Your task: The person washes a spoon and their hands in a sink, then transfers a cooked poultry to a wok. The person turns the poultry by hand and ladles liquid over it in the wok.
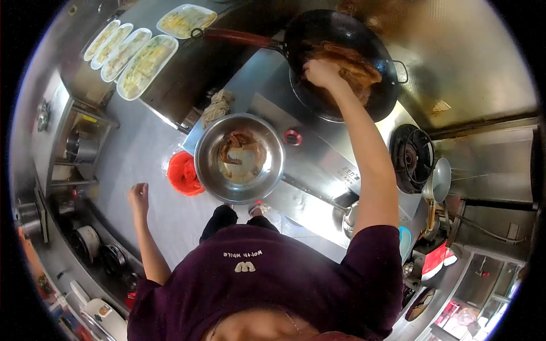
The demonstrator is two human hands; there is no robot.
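Note:
My right hand [321, 74] reaches into a black wok [301, 34] at the top of the head view. Its fingers are closed at the near edge of large browned pieces of meat [361, 71]; the fingertips are partly hidden. Off to the left, over the floor, hangs my left hand [138, 197], its fingers curled in with nothing visible in them. Between the two hands stands a wide steel bowl [205, 170], holding a few brown meat pieces [232, 152] in some pale liquid.
Several oval plates of food [147, 67] line the upper left. A red bucket [183, 173] stands beside the bowl, and a rag [218, 107] lies behind it. The wok's long handle [242, 37] juts left. Right of my arm is a black burner [410, 158].

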